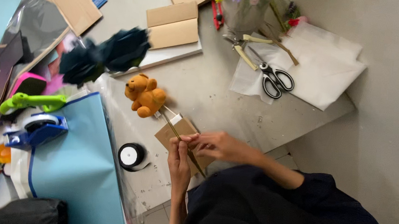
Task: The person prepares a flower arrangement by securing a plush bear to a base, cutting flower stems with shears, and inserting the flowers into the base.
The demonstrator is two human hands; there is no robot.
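An orange teddy bear (145, 95) lies on the grey table (210, 89), fixed to the end of a thin brown stick (172, 127). Both hands are on that stick. My left hand (179, 161) pinches it from below, and my right hand (218, 146) grips it just beside, fingertips touching. Under the stick lies a small brown cardboard piece (169, 135), and a small white tag (176, 119) sits near the bear.
A black ribbon roll (131, 156) and light blue paper sheet (78, 169) lie left of my hands. A blue tape dispenser (39, 129), a green tool (31, 101) and dark blue paper flowers (105, 56) lie further out. Scissors (276, 80) and pruners (244, 47) rest by white tissue paper (329, 65).
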